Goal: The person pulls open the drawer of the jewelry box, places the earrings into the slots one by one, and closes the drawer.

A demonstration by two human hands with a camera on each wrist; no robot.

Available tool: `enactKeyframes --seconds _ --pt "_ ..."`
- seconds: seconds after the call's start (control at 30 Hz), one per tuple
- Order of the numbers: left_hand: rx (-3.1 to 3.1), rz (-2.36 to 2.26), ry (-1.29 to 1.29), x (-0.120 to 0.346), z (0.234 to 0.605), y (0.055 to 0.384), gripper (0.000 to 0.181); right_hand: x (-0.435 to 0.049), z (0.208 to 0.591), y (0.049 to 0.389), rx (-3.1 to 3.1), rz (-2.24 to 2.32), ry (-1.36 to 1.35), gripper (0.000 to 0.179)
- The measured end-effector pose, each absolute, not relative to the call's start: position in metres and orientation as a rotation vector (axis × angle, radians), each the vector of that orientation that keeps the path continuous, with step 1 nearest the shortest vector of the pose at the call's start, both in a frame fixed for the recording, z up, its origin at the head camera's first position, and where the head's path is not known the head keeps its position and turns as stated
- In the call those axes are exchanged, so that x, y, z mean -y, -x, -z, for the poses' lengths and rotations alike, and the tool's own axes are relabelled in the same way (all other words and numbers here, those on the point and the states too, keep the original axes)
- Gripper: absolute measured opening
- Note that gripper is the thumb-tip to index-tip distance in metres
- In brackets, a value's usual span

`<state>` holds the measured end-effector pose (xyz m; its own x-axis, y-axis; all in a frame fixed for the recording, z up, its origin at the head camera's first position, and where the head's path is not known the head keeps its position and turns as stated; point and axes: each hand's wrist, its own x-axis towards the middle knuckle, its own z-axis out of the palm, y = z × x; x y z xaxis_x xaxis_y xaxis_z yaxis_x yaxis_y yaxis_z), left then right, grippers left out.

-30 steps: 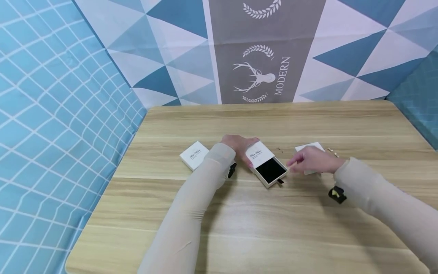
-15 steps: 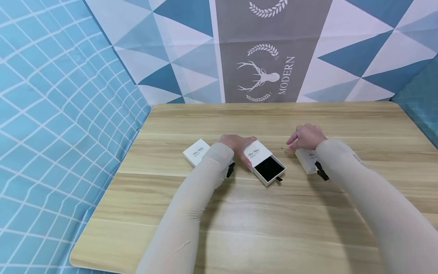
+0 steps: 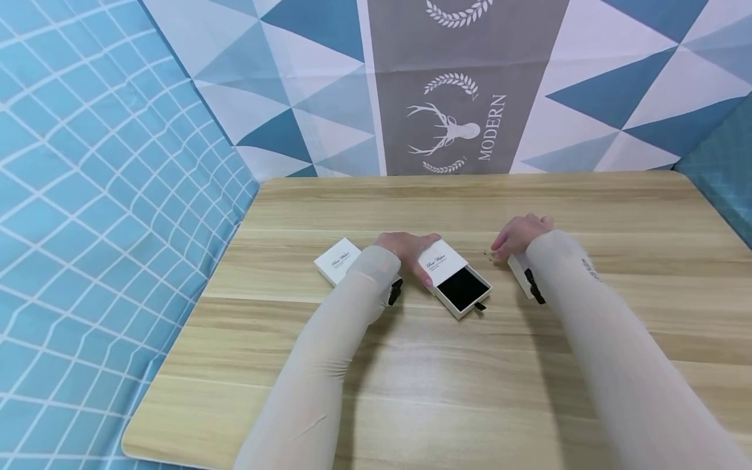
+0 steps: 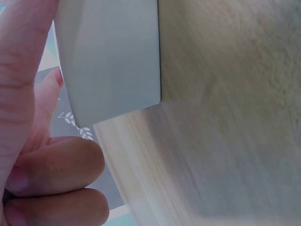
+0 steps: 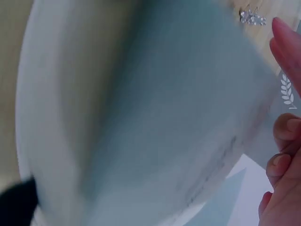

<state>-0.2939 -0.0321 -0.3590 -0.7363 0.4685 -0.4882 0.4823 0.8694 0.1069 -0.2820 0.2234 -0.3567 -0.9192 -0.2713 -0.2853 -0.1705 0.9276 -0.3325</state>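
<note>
My left hand (image 3: 408, 248) grips the sleeve of a white drawer-style jewelry box (image 3: 442, 261) between thumb and fingers. Its drawer, lined in black (image 3: 463, 290) with a small black pull tab, is slid partway out. In the left wrist view the plain side of this box (image 4: 110, 61) fills the upper middle. My right hand (image 3: 521, 235) hovers just beside tiny sparkling earrings (image 5: 252, 18) on the tabletop. Its extended fingertips are close to them but apart in the right wrist view; the other fingers are bent.
Another white box (image 3: 337, 260) with printed lettering lies left of my left hand. A further white box (image 3: 519, 274) sits under my right wrist, partly hidden; it looms large and blurred in the right wrist view. The wooden table (image 3: 376, 202) ends at a patterned wall cloth.
My right hand has moved away from the viewer over the right-hand box, to beside the earrings. My left hand keeps its hold on the half-slid box. The head view shifted slightly.
</note>
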Motion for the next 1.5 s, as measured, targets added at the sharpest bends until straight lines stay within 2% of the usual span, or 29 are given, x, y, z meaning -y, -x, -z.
enactKeyframes --seconds 0.37,1.03,1.23,1.5 --pt "-2.528 -0.001 -0.687 0.032 0.36 0.293 0.112 -0.218 0.374 0.285 -2.765 0.39 0.285 0.017" --pt "-2.542 -0.003 -0.657 0.033 0.363 0.294 0.112 -0.217 0.378 0.285 -2.864 0.373 0.401 0.017" --pt "-2.534 -0.008 -0.651 0.035 0.361 0.294 0.113 -0.214 0.374 0.28 -2.949 0.362 0.626 0.02" --pt "-2.518 -0.025 -0.695 0.034 0.361 0.292 0.109 -0.217 0.37 0.262 -3.119 0.338 1.262 0.008"
